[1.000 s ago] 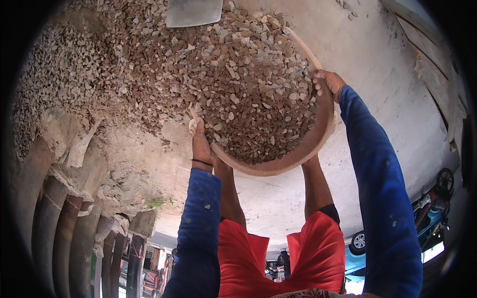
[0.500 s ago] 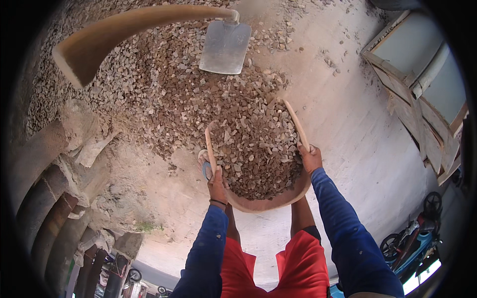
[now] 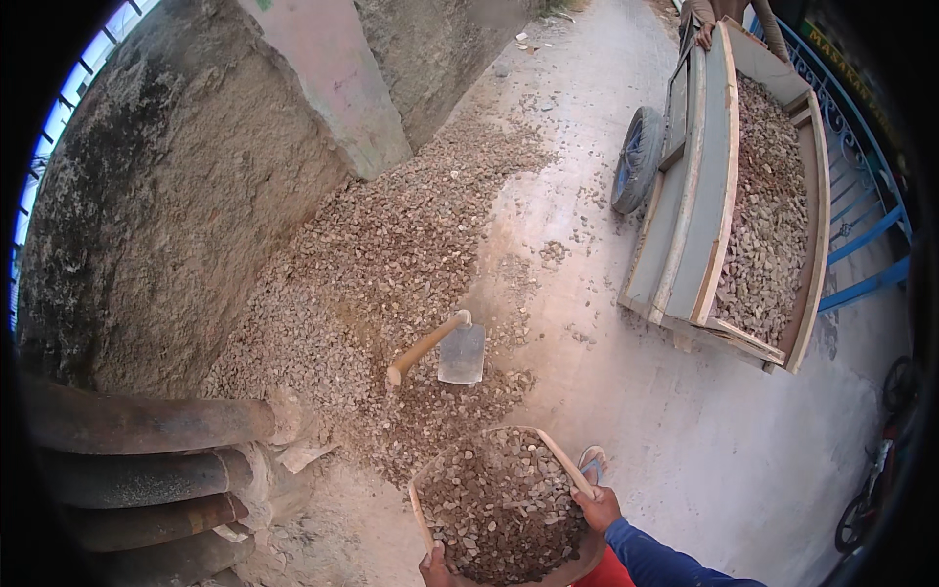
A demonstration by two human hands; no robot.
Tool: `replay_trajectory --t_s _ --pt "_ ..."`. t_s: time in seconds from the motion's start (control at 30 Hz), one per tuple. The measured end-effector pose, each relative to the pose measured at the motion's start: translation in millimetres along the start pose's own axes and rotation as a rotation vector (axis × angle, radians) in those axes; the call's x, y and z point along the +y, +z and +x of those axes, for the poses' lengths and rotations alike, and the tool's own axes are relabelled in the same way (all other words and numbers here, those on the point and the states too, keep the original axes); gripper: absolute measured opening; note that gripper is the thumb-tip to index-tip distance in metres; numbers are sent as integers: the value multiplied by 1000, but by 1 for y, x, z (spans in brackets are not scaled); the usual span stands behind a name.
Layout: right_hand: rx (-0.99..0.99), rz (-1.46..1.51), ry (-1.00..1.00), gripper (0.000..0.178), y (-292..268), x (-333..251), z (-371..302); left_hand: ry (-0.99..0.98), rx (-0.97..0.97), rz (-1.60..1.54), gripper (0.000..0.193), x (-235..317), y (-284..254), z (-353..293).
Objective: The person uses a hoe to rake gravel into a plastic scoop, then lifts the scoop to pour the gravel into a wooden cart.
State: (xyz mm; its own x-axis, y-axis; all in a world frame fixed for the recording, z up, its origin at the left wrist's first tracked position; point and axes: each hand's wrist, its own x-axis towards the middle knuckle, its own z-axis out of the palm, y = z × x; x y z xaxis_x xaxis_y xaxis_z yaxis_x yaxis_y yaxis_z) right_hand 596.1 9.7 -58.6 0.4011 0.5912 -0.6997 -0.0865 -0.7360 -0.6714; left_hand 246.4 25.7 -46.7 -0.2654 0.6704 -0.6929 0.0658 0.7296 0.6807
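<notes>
A shallow tray with a pale raised rim [image 3: 556,452] is in front of me, filled with brown and grey gravel [image 3: 504,509]. My left hand [image 3: 436,567] is closed on its left side, partly cut off by the lower edge of the picture. On the right side, my right hand [image 3: 599,511] grips the rim. Beyond the tray lies a hoe with a metal blade [image 3: 462,354] and a short wooden handle [image 3: 423,350], resting on the gravel pile [image 3: 362,274]. A sandalled foot [image 3: 593,462] shows beside the tray's right rim.
A wooden cart [image 3: 722,196] loaded with gravel stands at the far right, with a wheel [image 3: 638,161]. Another person's hand [image 3: 704,37] rests on its far end. Thick pipes [image 3: 147,423] run along the left, below a rough wall [image 3: 196,196]. Behind the cart is a blue gate [image 3: 866,284].
My view has tilted up, bringing the cart and the other person into sight. The tray sits lower in the picture, still in both hands. A foot now shows at its right instead of its left.
</notes>
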Motion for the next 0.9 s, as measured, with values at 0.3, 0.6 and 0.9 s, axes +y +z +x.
replay_trajectory --t_s 0.3,0.6,0.9 --pt "136 149 -54 39 -133 -112 -136 3 -154 9 32 219 64 -161" --pt "405 138 -39 48 -298 -137 -210 83 -460 81 30 225 199 -219" --pt "681 375 110 42 -376 -98 -220 151 -705 442 34 252 355 -240"
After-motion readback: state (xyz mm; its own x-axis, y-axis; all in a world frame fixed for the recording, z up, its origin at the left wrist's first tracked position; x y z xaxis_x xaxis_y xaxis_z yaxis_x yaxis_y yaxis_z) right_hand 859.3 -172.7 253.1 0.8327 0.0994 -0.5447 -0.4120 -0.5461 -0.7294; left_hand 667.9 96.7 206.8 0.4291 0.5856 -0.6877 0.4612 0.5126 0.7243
